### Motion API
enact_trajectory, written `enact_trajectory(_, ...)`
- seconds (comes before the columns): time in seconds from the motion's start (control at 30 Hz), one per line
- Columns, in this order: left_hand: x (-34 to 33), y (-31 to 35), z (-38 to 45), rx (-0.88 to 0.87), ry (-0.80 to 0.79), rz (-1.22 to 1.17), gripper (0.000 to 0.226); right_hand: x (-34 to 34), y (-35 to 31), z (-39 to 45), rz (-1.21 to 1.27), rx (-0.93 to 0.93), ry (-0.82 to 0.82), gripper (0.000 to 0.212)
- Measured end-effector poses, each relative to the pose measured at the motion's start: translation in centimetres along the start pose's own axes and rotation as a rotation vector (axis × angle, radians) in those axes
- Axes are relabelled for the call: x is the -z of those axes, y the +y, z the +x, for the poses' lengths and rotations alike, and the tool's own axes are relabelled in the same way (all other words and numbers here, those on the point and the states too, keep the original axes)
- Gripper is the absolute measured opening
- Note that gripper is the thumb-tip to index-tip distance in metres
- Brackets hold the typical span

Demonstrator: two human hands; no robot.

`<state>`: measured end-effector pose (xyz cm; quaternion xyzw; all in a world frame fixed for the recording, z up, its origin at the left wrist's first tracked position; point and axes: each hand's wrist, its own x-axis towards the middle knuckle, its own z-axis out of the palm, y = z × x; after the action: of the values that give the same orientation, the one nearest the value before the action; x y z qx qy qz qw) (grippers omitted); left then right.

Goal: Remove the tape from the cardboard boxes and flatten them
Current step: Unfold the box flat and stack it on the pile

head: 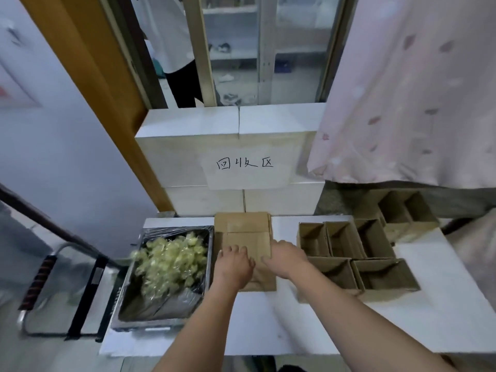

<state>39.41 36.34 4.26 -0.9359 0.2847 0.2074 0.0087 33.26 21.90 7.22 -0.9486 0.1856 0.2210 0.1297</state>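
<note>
Head view puts my fingers first: those of my left hand [234, 265] lie spread and flat on the flattened cardboard box [245, 245], holding nothing, only pressing down on it. My right hand [287, 257] rests at the sheet's right edge, fingers low and loosely bent; I cannot tell whether they pinch the edge or merely touch it. That flat box lies on the white table [268, 323], between the foil-lined bin of crumpled clear tape [171, 260] on the left and the cluster of open cardboard boxes [357, 251] still standing on the right. I judge the step in hand to be pressing this box flat onto the stack, with its tape already in the bin. The next move, as I read it, calls for reaching right to the nearest upright box, finding its tape seam, and peeling it before collapsing the walls. Behind the table, a white paper sign [245, 163] on the white blocks reads "回收区" in handwritten black characters; no other lettering is legible.
</note>
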Motion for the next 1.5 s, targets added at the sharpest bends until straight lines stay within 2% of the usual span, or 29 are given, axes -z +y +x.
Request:
enact_trajectory(0.23, -2.4, 2.5, -5.7, -0.102, -0.065, 0.036, 0.043, -2.1, 1.5, -7.7, -0.082, -0.097, 0.051, 0.053)
enact_trajectory(0.4, -4.8, 5.9, -9.8, -0.182, -0.094, 0.078, 0.049, -4.2, 4.1, -13.2, -0.027, -0.206, 0.033, 0.053)
enact_trajectory(0.83, -4.1, 15.2, -13.9, -0.308, -0.058, 0.145, 0.048, -5.8, 13.0, -20.5, 0.041, -0.355, 0.143, 0.045)
enact_trajectory(1.03, -4.5, 20.7, -14.1, -0.284, -0.059, 0.169, 0.048, -5.9, 18.5, -21.4, 0.060, -0.313, 0.141, 0.053)
enact_trajectory(1.3, -7.0, 27.6, -15.6, -0.147, -0.092, 0.154, 0.051, -5.9, 26.4, -21.8, 0.012, -0.187, 0.130, 0.052)
enact_trajectory(1.5, -8.0, 30.8, -16.7, -0.080, -0.119, 0.132, 0.053, -6.0, 29.6, -22.1, 0.008, -0.096, 0.116, 0.050)
